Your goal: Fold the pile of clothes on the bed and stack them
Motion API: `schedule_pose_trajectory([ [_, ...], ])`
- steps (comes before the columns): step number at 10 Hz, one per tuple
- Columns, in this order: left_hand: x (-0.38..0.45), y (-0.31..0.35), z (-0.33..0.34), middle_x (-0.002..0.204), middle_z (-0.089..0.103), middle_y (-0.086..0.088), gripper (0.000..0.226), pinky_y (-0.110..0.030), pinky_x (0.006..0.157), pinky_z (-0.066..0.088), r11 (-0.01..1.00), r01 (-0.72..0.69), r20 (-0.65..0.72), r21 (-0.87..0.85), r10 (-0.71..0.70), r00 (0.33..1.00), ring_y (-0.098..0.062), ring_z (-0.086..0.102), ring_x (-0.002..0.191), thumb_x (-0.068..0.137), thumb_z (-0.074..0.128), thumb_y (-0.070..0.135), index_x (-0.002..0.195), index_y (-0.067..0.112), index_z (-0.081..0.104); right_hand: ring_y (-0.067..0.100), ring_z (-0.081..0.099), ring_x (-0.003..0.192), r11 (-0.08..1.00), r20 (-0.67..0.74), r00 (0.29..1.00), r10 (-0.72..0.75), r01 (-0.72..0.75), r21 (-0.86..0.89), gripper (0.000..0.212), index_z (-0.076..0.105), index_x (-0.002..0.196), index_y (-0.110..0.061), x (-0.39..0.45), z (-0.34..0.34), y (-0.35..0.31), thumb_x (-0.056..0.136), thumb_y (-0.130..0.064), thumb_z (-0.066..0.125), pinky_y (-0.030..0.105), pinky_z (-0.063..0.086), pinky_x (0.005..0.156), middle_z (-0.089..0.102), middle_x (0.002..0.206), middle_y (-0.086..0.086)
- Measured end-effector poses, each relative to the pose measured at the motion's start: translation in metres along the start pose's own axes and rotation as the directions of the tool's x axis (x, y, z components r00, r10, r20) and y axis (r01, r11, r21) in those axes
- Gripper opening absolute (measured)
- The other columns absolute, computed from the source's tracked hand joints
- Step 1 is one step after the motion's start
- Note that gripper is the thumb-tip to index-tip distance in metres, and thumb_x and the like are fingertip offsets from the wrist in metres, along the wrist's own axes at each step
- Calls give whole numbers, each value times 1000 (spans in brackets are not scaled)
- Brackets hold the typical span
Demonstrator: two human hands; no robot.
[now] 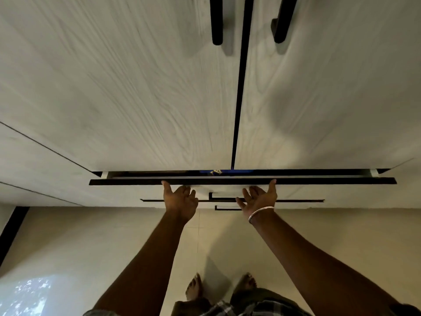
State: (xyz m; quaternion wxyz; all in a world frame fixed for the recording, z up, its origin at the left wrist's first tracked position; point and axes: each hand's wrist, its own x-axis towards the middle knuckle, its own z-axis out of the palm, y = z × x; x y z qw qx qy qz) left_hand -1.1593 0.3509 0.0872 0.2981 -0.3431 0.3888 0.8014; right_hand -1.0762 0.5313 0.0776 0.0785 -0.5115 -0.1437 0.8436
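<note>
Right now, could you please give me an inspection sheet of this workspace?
Surface: pale tiled floor; no bed in view.
Job's things: a blue item with a pale mark shows through the gap of the slightly open drawer; no clothes pile seen.
Clutter: nothing seen.
Hands: left hand and right hand, fingers straight, press on the drawer front; bangle on the right wrist.
Cables: nothing seen.
Surroundings: wood-grain wardrobe doors, closed, with black handles; bare feet.
</note>
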Motion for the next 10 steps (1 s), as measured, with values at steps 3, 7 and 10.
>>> schedule_pose_trajectory([
  [3,22,17,19,163,17,-8,105,-46,121,4,998,38,81,-43,-34,996,-22,10,152,83,16,85,155,9,16,24,30,145,978,119,992,-52,27,205,102,34,148,-1,13,26,-9,85,-81,31,34,17,122,36,154,15],
  [7,41,29,10,161,27,-4,107,-54,117,5,993,97,164,62,-106,981,-23,16,150,78,17,88,154,13,24,23,36,142,994,123,988,-97,91,57,92,39,146,-4,33,28,-12,89,-75,33,36,18,120,45,149,11],
  [10,-14,26,25,146,49,-4,74,-47,117,28,644,-350,192,681,304,933,-23,50,130,91,35,74,133,16,55,27,66,99,616,169,871,-461,452,-645,10,74,86,-29,-17,54,-27,81,-28,65,34,50,81,69,92,-1],
])
